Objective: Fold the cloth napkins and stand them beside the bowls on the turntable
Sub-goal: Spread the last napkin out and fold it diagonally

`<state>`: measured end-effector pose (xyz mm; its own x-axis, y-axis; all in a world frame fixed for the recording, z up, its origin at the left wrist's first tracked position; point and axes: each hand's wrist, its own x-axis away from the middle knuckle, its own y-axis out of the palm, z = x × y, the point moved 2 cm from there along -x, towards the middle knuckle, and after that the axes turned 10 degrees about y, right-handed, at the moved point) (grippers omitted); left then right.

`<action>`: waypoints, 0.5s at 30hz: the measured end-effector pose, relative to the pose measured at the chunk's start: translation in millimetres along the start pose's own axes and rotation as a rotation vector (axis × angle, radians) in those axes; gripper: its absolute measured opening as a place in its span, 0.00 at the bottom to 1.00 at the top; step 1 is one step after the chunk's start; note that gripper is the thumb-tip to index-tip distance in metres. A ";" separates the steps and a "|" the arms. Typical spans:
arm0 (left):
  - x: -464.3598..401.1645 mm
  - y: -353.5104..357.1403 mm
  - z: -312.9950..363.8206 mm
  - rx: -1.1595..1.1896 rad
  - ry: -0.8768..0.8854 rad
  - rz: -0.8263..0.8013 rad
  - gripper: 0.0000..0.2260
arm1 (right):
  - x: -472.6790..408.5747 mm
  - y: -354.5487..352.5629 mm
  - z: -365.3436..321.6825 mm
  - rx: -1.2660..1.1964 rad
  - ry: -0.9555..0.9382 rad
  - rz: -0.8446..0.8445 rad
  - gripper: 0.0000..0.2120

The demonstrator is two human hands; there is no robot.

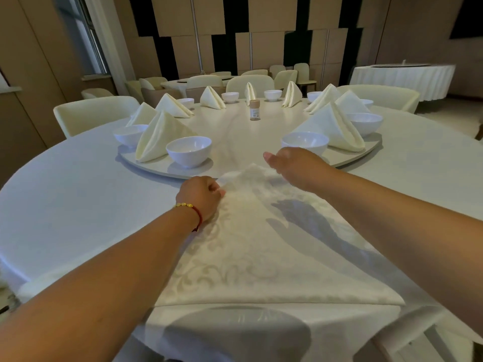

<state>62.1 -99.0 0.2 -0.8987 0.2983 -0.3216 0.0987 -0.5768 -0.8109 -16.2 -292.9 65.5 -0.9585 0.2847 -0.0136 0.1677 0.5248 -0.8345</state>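
Note:
A cream patterned cloth napkin lies on the table in front of me as a triangle, its tip pointing at the turntable. My left hand pinches the napkin's left edge near the tip. My right hand hovers over the tip, blurred; whether it holds the cloth is unclear. Several white bowls ring the turntable, the nearest at left and right. Folded napkins stand beside them, such as one at left and one at right.
A small brown-capped jar stands at the turntable's middle. Cream chairs surround the round white-clothed table. Another draped table stands far right. A chair back sits directly below me.

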 end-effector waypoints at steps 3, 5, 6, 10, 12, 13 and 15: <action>-9.1 -2.7 3.1 0.128 -0.037 0.064 0.08 | 25.4 3.6 2.1 0.165 -0.045 -0.027 0.21; -17.2 -2.4 6.8 0.196 -0.060 0.104 0.08 | 41.5 8.1 0.5 0.231 -0.083 -0.032 0.20; -21.1 -0.9 8.6 0.220 -0.074 0.119 0.08 | 49.5 10.6 -1.4 0.276 -0.120 -0.021 0.20; -28.6 9.4 13.5 0.233 -0.136 0.146 0.08 | 92.5 20.4 -8.7 0.352 -0.340 -0.096 0.27; -28.4 13.8 12.1 0.207 -0.156 0.158 0.07 | 113.6 27.9 -7.2 0.421 -0.464 -0.143 0.30; -27.4 14.8 10.9 0.197 -0.159 0.162 0.06 | 118.7 33.5 -4.5 0.463 -0.502 -0.154 0.28; -25.7 15.1 8.2 0.161 -0.155 0.151 0.07 | 119.4 45.6 3.3 0.471 -0.566 -0.150 0.19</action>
<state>83.1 -121.6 0.3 -0.9348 0.0871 -0.3444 0.1784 -0.7232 -0.6672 -123.7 -237.6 24.0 -0.9567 -0.2855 -0.0567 0.0319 0.0908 -0.9954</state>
